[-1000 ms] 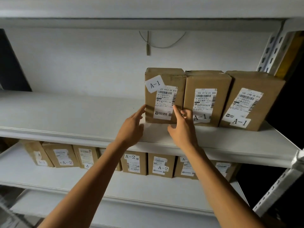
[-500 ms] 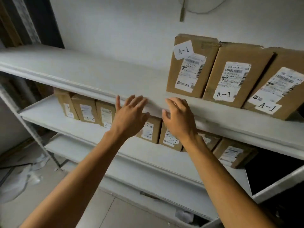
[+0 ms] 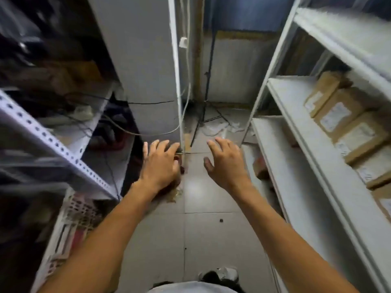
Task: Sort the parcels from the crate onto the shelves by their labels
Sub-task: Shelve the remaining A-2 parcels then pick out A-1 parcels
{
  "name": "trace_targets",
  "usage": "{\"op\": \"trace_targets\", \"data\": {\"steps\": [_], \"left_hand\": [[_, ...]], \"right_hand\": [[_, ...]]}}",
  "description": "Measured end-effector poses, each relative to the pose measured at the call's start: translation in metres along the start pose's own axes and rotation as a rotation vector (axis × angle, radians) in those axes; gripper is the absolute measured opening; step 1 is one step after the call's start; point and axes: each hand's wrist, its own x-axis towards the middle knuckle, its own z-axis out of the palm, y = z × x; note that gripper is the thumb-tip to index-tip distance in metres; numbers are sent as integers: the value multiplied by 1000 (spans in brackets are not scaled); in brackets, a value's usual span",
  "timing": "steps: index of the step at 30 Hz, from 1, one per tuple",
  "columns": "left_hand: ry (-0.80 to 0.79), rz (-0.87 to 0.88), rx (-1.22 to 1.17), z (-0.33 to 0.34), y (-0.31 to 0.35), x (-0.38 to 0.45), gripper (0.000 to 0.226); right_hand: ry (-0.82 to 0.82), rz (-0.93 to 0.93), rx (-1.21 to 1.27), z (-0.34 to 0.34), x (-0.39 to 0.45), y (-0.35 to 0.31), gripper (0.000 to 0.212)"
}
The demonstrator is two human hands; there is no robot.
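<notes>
Both bare forearms reach forward and downward from the bottom of the view, roughly parallel and well apart. The bare left hand (image 3: 161, 163) is seen from the back, its fingers spread and nearly straight, gripping nothing. The bare right hand (image 3: 226, 163) mirrors it at about the same height, palm down, fingers loosely extended, thumb angled inward toward the other hand, also empty.

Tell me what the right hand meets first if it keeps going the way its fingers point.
Probably nothing close: the right hand is empty, fingers aimed down the aisle toward the floor litter by the tripod legs. Depth is unclear.
</notes>
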Motion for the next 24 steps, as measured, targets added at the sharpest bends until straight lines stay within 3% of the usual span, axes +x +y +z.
{"op": "trace_targets", "data": {"steps": [5,11,18,24], "left_hand": [[144,-450,35,-45,-145,-142,52],[227,-883,53,-82,-232,-288,57],[242,-1121,169,-87,-279,-349,61],[200,-1213,145,-92,-322,-321,64]], "right_hand": [[-212,-357,150,62,3,-174,58],[-398,-744,230,94,-24,-339,63],[-558,-975,236,131,-14,-431,58],[-674,-930,194,166,40,-477,64]]}}
